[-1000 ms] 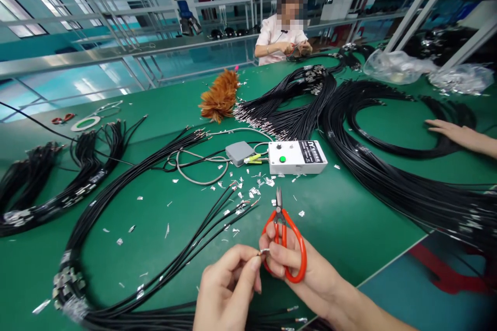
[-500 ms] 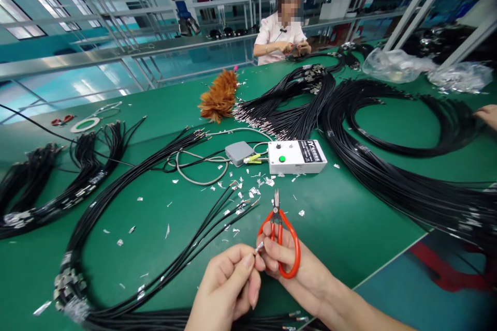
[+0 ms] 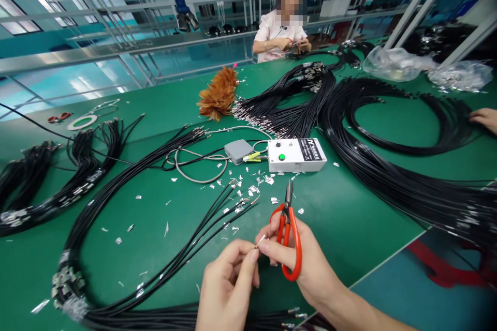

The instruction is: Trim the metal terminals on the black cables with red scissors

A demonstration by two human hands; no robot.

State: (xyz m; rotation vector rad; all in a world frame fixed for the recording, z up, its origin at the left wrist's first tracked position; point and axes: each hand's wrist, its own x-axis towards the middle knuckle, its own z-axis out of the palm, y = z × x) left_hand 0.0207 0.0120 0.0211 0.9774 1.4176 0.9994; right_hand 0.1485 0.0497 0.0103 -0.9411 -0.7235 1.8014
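My right hand holds red-handled scissors with the blades pointing away from me, and its thumb and forefinger also pinch a small metal cable tip. My left hand pinches the same tip from the left. Both hands hover over the near edge of the green table. A loop of black cables lies to the left, its loose ends fanned out just beyond my hands. Silver scraps litter the table ahead.
A white test box with a green button and a grey pedal box sit ahead. Large black cable bundles fill the right side. A feather duster lies further back. One person works at the far end; another person's hand rests at right.
My hands shifted slightly with the scissors tilting right while still pinching the cable tip. The other person's hand at the right drew back toward the frame edge.
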